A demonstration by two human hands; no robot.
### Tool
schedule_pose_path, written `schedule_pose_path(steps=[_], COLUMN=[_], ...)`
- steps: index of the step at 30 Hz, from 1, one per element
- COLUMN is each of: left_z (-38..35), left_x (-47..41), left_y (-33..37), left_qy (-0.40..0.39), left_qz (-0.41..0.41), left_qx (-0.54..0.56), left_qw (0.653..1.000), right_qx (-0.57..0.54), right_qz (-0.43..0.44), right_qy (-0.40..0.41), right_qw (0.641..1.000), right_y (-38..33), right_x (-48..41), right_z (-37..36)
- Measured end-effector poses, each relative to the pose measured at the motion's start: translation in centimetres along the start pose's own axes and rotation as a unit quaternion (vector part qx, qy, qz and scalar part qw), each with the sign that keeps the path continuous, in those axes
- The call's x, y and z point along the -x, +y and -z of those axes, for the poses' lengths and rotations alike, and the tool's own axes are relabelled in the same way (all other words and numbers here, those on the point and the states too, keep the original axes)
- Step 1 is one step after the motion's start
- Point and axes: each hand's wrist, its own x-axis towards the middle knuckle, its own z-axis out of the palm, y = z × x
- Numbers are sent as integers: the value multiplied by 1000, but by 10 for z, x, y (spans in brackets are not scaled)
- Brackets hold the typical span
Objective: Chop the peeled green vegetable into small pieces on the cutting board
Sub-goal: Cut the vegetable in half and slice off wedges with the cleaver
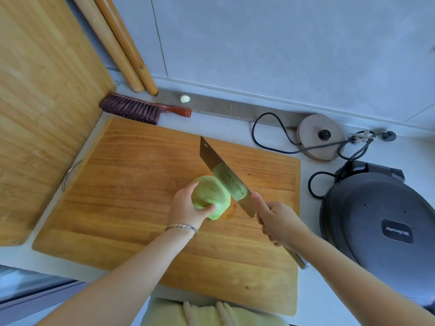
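L fingers (194,184) & thumb curl round the green veg (208,192), fingertips over its far top, thumb pressed on the near side, so the grip is firm. R fingers (267,229) are clenched round the handle of the knife (219,168), w/ the thumb stretched fwd along the top toward the blade. The blade stands tilted, tip pointing away & left, its flat against the veg's right end. The steel mirrors the veg green. Can't tell how deep the edge sits. The veg rests on the cutting board (131,189), right of centre, between the 2 hands. L hand (186,205) has its back to the camera, wrist bent slightly, 1 thin bracelet (182,227) on it. R hand (277,222) is just beside the veg, knuckles up. Both forearms are bare and come in from the bottom edge, L from lower left, R from lower right, meeting at the veg. Count: 1 veg in 1 piece, 1 knife, 2 boards, the 2nd board (42,90) propped upright at left. Also 2 rolling pins (117,43) leaning in the corner, 1 brush (136,108) at the board's far edge, 1 garlic clove (185,99) near its red handle, 1 kettle base (315,137) w/ black cord, and 1 dark griddle (381,220), lid down, on the bench (313,300) right of the board.
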Motion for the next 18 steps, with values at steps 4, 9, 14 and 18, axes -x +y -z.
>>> schedule_pose_path(steps=[4,9,14,18], left_z=[4,4,4,3], left_x=[-2,-3,-4,-6], left_y=[-1,0,3,1], left_qy=[-8,-9,-4,-6], left_qz=[-4,-6,-2,0], left_qx=[-12,-21,-29,-37], left_qw=[1000,1000,1000,999], right_qx=[-2,-10,40,90], right_qz=[-4,-8,1,0], right_qy=[-10,-17,-18,-14], right_qw=[1000,1000,999,996], right_y=[0,-3,-6,-13], right_x=[1,1,-1,-9], right_z=[-6,-5,-9,-14])
